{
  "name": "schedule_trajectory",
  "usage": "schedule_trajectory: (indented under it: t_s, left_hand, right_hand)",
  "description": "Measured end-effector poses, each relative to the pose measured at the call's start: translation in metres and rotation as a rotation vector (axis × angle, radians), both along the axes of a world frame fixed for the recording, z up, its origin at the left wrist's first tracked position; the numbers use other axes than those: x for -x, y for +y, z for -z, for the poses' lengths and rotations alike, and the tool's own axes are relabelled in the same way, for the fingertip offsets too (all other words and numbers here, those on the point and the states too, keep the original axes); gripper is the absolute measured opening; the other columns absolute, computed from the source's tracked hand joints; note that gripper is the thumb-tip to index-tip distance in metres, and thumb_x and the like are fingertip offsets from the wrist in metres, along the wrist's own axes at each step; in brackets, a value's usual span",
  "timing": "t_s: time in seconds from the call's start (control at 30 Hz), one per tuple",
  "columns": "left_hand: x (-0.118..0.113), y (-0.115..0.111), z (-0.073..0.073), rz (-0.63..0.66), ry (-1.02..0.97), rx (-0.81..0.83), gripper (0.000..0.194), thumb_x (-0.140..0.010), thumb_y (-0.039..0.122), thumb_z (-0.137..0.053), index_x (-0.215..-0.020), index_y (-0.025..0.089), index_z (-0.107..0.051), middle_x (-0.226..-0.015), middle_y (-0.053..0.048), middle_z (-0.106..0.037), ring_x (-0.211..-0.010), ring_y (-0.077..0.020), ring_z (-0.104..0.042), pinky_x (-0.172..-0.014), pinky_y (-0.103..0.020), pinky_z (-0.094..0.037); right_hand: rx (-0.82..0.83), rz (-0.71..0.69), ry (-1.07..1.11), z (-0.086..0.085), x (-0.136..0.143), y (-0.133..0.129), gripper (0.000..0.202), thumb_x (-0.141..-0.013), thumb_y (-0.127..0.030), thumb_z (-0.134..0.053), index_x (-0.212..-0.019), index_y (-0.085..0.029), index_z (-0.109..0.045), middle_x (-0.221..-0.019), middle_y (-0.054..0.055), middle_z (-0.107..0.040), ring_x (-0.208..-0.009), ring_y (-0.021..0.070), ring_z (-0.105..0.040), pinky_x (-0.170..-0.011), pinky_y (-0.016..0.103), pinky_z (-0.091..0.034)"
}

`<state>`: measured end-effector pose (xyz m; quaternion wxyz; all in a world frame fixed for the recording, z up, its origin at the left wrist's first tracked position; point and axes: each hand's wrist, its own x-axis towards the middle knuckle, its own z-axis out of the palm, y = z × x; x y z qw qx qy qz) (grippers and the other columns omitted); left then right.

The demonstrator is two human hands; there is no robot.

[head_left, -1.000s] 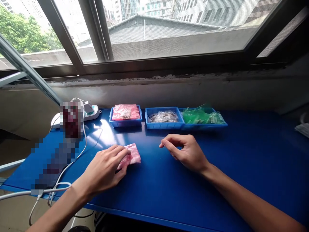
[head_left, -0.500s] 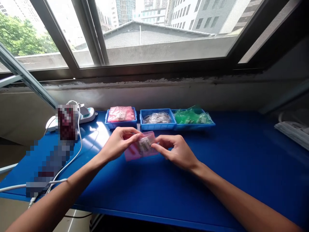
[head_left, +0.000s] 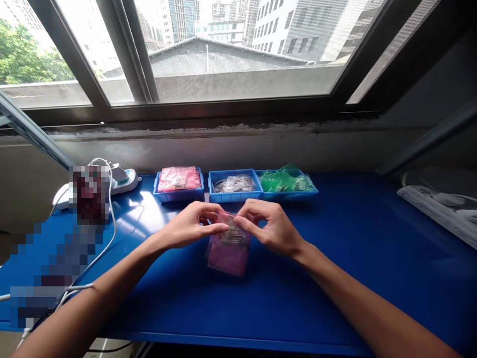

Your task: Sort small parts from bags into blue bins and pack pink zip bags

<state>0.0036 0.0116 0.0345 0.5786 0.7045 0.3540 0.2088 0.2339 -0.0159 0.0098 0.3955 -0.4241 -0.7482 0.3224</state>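
Note:
A pink translucent plastic bag point(head_left: 228, 256) hangs between my hands above the blue table, with small silvery metal pieces showing inside its upper part. My left hand point(head_left: 196, 224) pinches the bag's upper left edge between thumb and fingers. At its upper right corner, my right hand point(head_left: 268, 223) grips it the same way. Behind my hands stand three blue bins. The left bin point(head_left: 179, 196) holds a stack of pink bags, the middle bin point(head_left: 238, 197) holds small metal pieces in clear wrapping, and the right bin point(head_left: 292, 195) holds green bags with pieces inside.
A white power strip point(head_left: 126, 183) with a plug and white cables lies at the left of the blue table point(head_left: 335, 278), near a blurred-out object. A pale strip-like object point(head_left: 436, 214) lies at the right edge. A window runs behind.
The pink bag has turned from lying sideways to hanging downward between my hands. Both hands now hold its top edge, and the whole view has shifted slightly.

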Motion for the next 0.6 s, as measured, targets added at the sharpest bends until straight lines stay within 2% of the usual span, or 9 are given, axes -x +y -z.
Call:
schedule_trajectory:
  t_s: [0.1, 0.17, 0.23, 0.3, 0.4, 0.47, 0.6]
  left_hand:
    - [-0.003, -0.001, 0.01, -0.152, -0.15, 0.09, 0.03, -0.086, 0.041, -0.08, -0.096, 0.014, -0.072, -0.079, -0.003, -0.073, -0.07, -0.0149, -0.065, -0.063, -0.022, -0.046]
    - [-0.003, 0.0, 0.017, -0.285, -0.256, 0.119, 0.034, -0.083, 0.042, -0.084, -0.097, 0.014, -0.071, -0.084, -0.004, -0.074, -0.073, -0.0152, -0.067, -0.068, -0.023, -0.051]
    - [-0.003, 0.002, 0.024, -0.368, -0.359, 0.16, 0.038, -0.08, 0.043, -0.087, -0.096, 0.014, -0.068, -0.086, -0.003, -0.075, -0.073, -0.0151, -0.069, -0.071, -0.024, -0.055]
    - [-0.002, 0.003, 0.028, -0.421, -0.461, 0.211, 0.042, -0.077, 0.042, -0.09, -0.095, 0.016, -0.063, -0.086, -0.002, -0.075, -0.074, -0.0151, -0.07, -0.071, -0.025, -0.058]
    - [-0.001, 0.003, 0.03, -0.465, -0.552, 0.286, 0.049, -0.071, 0.037, -0.095, -0.095, 0.018, -0.056, -0.087, -0.001, -0.075, -0.079, -0.0157, -0.072, -0.074, -0.025, -0.061]
    - [0.0, 0.003, 0.03, -0.461, -0.55, 0.306, 0.051, -0.069, 0.037, -0.096, -0.094, 0.019, -0.055, -0.087, -0.001, -0.075, -0.08, -0.0161, -0.072, -0.075, -0.028, -0.063]
    - [0.002, 0.002, 0.03, -0.45, -0.461, 0.23, 0.044, -0.076, 0.046, -0.089, -0.09, 0.017, -0.06, -0.083, -0.002, -0.072, -0.074, -0.0147, -0.069, -0.071, -0.028, -0.063]
  right_hand:
    - [0.144, 0.076, 0.145, 0.003, 0.002, 0.0, 0.026, -0.095, -0.043, -0.066, -0.096, -0.018, -0.074, -0.085, 0.005, -0.066, -0.071, 0.0175, -0.064, -0.059, 0.027, -0.048]
    - [0.225, 0.118, 0.225, 0.006, 0.003, 0.001, 0.04, -0.093, -0.048, -0.07, -0.12, -0.02, -0.07, -0.099, 0.006, -0.066, -0.072, 0.0169, -0.065, -0.054, 0.025, -0.047]
    - [0.29, 0.111, 0.253, 0.007, 0.003, 0.002, 0.053, -0.09, -0.052, -0.072, -0.132, -0.021, -0.064, -0.109, 0.008, -0.066, -0.07, 0.0155, -0.064, -0.049, 0.024, -0.044]
    - [0.356, 0.048, 0.225, 0.007, 0.005, 0.003, 0.05, -0.087, -0.051, -0.075, -0.125, -0.019, -0.067, -0.103, 0.008, -0.068, -0.067, 0.015, -0.062, -0.048, 0.023, -0.043]
    - [0.388, 0.012, 0.194, 0.007, 0.008, 0.003, 0.033, -0.085, -0.047, -0.076, -0.094, -0.016, -0.072, -0.078, 0.003, -0.066, -0.06, 0.0137, -0.057, -0.046, 0.023, -0.042]
    - [0.356, 0.078, 0.244, 0.007, 0.009, 0.004, 0.031, -0.085, -0.047, -0.075, -0.081, -0.017, -0.067, -0.067, 0.0, -0.06, -0.054, 0.0119, -0.052, -0.044, 0.023, -0.039]
    - [0.311, 0.195, 0.363, 0.007, 0.006, 0.006, 0.034, -0.084, -0.048, -0.077, -0.076, -0.018, -0.063, -0.06, -0.003, -0.052, -0.048, 0.0095, -0.044, -0.042, 0.022, -0.037]
